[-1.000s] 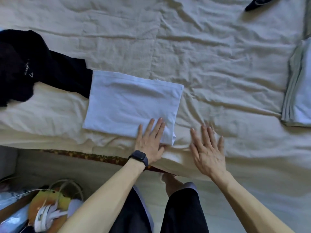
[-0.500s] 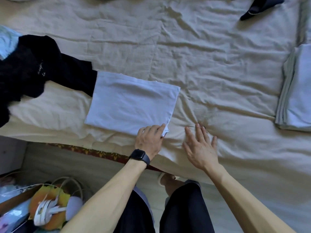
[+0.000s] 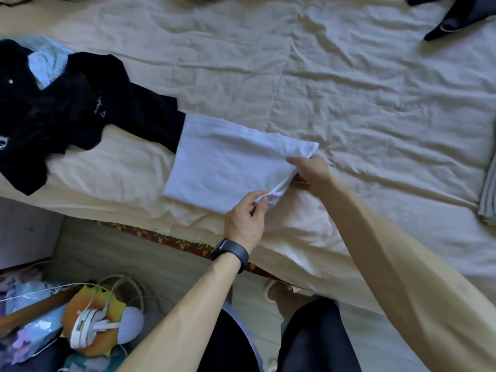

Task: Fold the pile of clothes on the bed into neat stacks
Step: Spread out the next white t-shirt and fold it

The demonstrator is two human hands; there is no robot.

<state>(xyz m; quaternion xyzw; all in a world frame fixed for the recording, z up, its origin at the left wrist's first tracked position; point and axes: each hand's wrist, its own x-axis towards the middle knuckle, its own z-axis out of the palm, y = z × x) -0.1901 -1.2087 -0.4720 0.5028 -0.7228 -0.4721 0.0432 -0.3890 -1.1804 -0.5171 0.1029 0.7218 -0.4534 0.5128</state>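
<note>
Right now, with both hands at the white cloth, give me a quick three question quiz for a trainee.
1. True or false: the left hand is open and holds nothing.
2. The right hand grips: A the white cloth; B a hanger; C a pillow.
3. Fill in: in this view the black clothes lie to the cloth's ___.
Key: 1 false, it pinches the cloth's near corner; 2 A; 3 left.
</note>
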